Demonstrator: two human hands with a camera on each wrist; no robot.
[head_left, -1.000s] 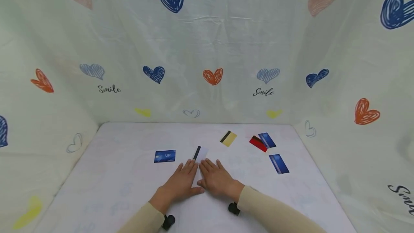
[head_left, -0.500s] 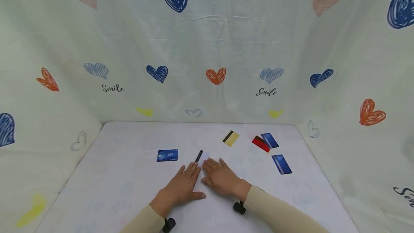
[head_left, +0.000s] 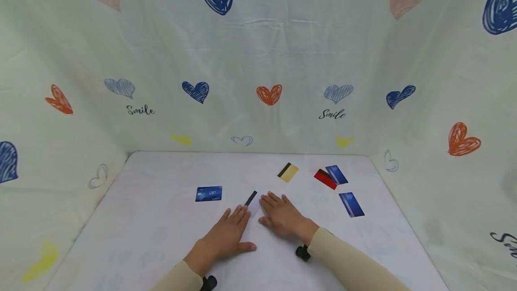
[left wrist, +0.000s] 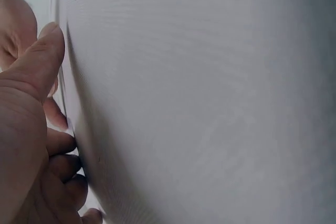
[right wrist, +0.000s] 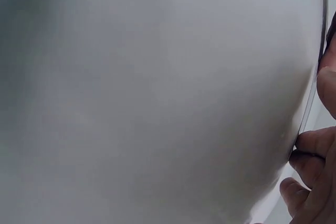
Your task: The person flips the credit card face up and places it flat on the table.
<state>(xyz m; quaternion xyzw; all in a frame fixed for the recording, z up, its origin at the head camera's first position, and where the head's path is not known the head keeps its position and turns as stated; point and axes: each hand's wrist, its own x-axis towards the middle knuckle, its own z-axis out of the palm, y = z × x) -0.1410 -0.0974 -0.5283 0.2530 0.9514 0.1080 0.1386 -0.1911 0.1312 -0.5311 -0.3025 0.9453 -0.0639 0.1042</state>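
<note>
A pale card with a black stripe [head_left: 251, 198] lies on the table between both hands, tilted to the right. My left hand [head_left: 226, 235] lies with straight fingers, its fingertips on or against the stripe's near end and partly hiding the card. To the right of the card, my right hand [head_left: 284, 217] rests on the table with its fingers fairly straight. In the left wrist view, the left hand [left wrist: 26, 129] has its thumb stretched out and its fingertips at the surface. Only some fingers of the right hand [right wrist: 315, 166] appear in the right wrist view.
A blue VIP card [head_left: 208, 193] lies left of the hands. Farther back is a gold card [head_left: 288, 172]. On the right, a blue card [head_left: 337, 174] overlaps a red card [head_left: 325, 179], with another blue card [head_left: 352, 205] nearer. A heart-printed curtain [head_left: 234, 48] surrounds the white table [head_left: 161, 169].
My right hand has moved right, away from the left hand, widening the gap. The striped card has shifted slightly nearer and turned clockwise. The left hand has hardly moved.
</note>
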